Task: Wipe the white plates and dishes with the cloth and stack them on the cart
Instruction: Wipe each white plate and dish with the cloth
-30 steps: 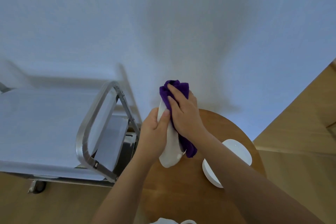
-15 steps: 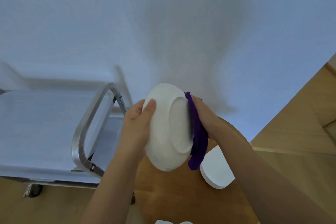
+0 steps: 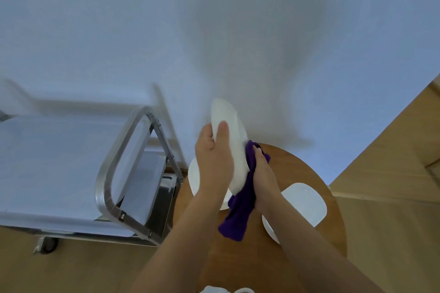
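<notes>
My left hand (image 3: 213,162) grips a white dish (image 3: 232,135) held upright on edge above the round wooden table (image 3: 250,264). My right hand (image 3: 263,183) holds a purple cloth (image 3: 238,216) against the dish's right face, and the cloth's tail hangs down over the table. A second white plate (image 3: 193,176) lies on the table under my left wrist, partly hidden. A white rounded-square dish (image 3: 303,202) sits on the table's right side, behind my right forearm. The metal cart (image 3: 123,157) stands to the left, its top covered by a white sheet (image 3: 54,162).
A white wall fills the upper view. The cart's steel handle loop (image 3: 107,188) faces the table, with a castor (image 3: 47,245) on the wooden floor. Bits of white ware (image 3: 214,289) show at the bottom edge. A wooden panel (image 3: 392,150) rises at right.
The dish has turned from showing its underside to standing edge-on. My right hand with the cloth slid down along its right face, and the plate under my left wrist came into view.
</notes>
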Tool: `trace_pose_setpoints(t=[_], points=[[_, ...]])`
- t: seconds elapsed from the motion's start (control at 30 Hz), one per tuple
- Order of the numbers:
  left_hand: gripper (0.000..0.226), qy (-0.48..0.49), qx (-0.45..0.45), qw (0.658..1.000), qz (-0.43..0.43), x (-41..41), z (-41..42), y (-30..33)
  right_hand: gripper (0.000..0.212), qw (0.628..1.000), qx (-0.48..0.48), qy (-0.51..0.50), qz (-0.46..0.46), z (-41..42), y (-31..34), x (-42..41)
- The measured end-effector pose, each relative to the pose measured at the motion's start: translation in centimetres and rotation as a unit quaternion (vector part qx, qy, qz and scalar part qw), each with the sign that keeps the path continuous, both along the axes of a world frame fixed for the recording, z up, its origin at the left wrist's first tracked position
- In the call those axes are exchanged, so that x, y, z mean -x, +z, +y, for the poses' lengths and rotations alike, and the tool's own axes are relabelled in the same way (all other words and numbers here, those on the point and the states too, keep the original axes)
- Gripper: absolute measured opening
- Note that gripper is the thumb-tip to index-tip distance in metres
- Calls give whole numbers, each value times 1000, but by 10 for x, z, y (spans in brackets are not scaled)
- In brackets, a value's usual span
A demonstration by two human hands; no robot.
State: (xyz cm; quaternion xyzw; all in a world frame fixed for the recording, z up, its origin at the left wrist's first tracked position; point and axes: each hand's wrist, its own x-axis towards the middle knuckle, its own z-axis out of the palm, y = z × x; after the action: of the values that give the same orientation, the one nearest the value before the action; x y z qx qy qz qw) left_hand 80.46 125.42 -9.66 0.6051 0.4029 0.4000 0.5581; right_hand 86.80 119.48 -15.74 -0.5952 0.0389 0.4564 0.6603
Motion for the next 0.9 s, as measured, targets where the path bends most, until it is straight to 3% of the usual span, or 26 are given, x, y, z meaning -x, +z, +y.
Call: trace_pose_setpoints(t=[0.13,0.2,0.27,0.43,0.57,0.67,0.7,0.8,0.87,0.9], points=[[21,-126,-159,969,141,0,-26,-22,36,995,-99,-1,-22,4,0,14],[28,-168,-269,927,199,5,-26,-31,47,984,-169,-17,53,0,6,14],[35,-207,-361,879,231,12,-19,-34,62,983,-166,2,73,-6,8,5],[31,-292,-380,831,282,19,0,-35,88,982,-163,6,90,-8,14,-11],[37,-329,-399,790,327,21,6,-34,68,975,-186,3,123,-12,14,-15],[43,-355,-424,747,370,28,14,-39,52,980,-169,24,97,-20,11,-19],[44,-350,-409,767,349,33,16,-43,42,982,-164,20,89,-22,10,-21],[59,-200,-282,913,219,48,18,-53,19,988,-140,-17,69,-29,5,-25],[75,-72,-52,985,150,50,24,-56,14,990,-129,-28,52,-33,2,-27],[78,-50,102,989,94,49,29,-57,14,991,-125,-19,47,-35,3,-27]])
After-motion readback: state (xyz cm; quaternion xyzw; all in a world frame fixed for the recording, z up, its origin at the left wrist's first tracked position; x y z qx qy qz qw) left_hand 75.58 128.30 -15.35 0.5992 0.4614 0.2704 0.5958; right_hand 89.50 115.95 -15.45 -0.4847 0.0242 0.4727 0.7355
